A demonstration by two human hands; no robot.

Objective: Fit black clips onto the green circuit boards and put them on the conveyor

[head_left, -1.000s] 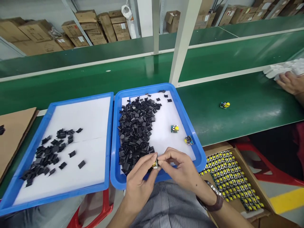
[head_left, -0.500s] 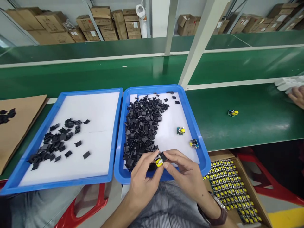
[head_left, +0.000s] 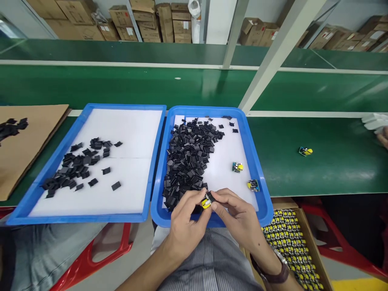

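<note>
Over the front edge of the right blue tray (head_left: pixel 265 202), my left hand (head_left: pixel 189 222) pinches a small yellow-and-silver component (head_left: pixel 206 202) between thumb and fingers. From the other side my right hand (head_left: pixel 236 214) grips a black piece (head_left: pixel 211 197) against that component. A large heap of black pieces (head_left: pixel 190 153) fills the tray's left half. Two small boards with yellow parts lie on its white lining, one (head_left: pixel 237 167) above the other (head_left: pixel 253 185). My fingertips partly hide the held parts.
On the left stands a second blue tray (head_left: pixel 154 161) with scattered black pieces (head_left: pixel 75 165). Cardboard (head_left: pixel 39 137) lies beyond it. Another board (head_left: pixel 305 151) sits on the green table (head_left: pixel 281 173). A box of boards (head_left: pixel 294 242) is at lower right. Another person's hand (head_left: pixel 383 137) shows far right.
The view has shifted, so the trays and table appear farther right. Both hands still hold the component and black piece together, with little change in grip.
</note>
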